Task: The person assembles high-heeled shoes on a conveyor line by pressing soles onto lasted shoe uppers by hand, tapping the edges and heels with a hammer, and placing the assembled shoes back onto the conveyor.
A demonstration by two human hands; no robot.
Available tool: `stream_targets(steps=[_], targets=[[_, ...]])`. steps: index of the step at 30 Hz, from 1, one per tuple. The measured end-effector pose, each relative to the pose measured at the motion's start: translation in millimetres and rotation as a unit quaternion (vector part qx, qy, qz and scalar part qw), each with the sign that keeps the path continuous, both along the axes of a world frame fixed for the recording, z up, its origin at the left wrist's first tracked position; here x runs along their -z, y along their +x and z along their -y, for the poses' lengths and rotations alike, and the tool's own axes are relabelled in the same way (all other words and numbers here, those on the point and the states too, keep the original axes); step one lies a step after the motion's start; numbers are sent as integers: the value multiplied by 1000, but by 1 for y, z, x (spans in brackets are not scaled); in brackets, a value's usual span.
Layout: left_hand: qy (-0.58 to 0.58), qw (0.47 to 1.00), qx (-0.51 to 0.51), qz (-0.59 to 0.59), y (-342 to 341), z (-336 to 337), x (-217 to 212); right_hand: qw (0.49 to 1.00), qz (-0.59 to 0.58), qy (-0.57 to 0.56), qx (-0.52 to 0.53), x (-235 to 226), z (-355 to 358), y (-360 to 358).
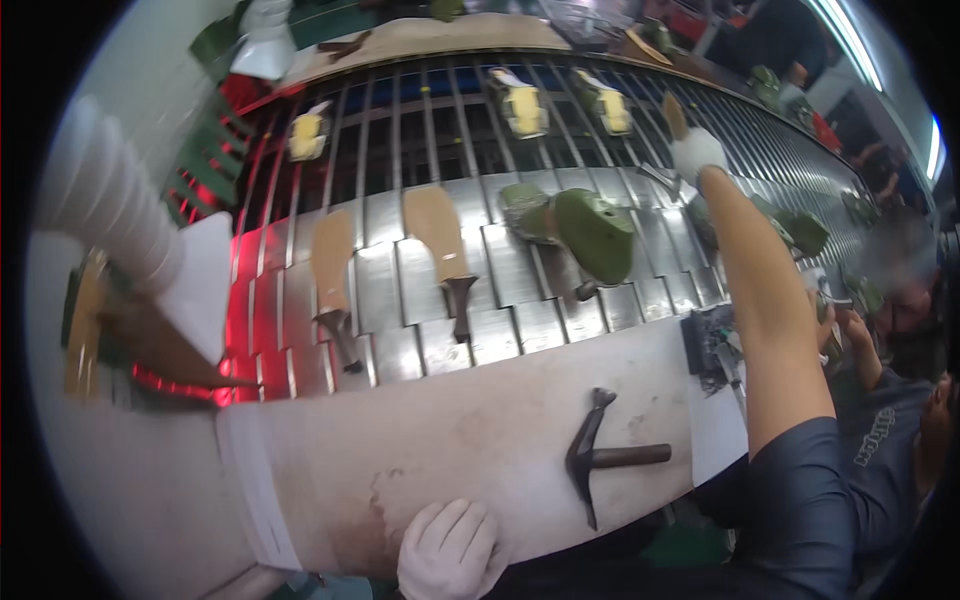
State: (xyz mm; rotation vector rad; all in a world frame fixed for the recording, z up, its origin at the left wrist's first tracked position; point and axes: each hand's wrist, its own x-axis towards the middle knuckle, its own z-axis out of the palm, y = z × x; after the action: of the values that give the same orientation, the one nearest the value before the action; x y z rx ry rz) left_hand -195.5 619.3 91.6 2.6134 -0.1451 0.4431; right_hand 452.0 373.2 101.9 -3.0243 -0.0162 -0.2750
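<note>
My right hand, in a white glove, reaches far over the slatted metal conveyor. Its fingers are closed around a tan shoe sole, whose pointed end sticks out beyond them. My left hand, also gloved, rests at the near edge of the pale worktable with its fingers curled together; its palm side is hidden. Between my arms, a hammer with a dark head lies on the table. Two tan soles with dark heels lie on the conveyor, left of a pair of green shoe lasts.
Further back on the conveyor stand shoe lasts with yellow undersides. White ducting hangs at the left beside a red glow. A dark tool holder sits by my right arm. Other people work at the right.
</note>
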Motion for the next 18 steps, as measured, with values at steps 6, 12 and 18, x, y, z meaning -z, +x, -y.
stream_targets(steps=[6,12,18], targets=[[4,1000,-5,-27,4,2,-17,994,40,-76,-72,-41,-58,43],[8,998,-53,33,6,9,-3,995,-15,-34,-92,19,-120,57],[-9,1000,-8,-5,-7,-4,-15,994,-38,-54,-90,-22,-123,-12]])
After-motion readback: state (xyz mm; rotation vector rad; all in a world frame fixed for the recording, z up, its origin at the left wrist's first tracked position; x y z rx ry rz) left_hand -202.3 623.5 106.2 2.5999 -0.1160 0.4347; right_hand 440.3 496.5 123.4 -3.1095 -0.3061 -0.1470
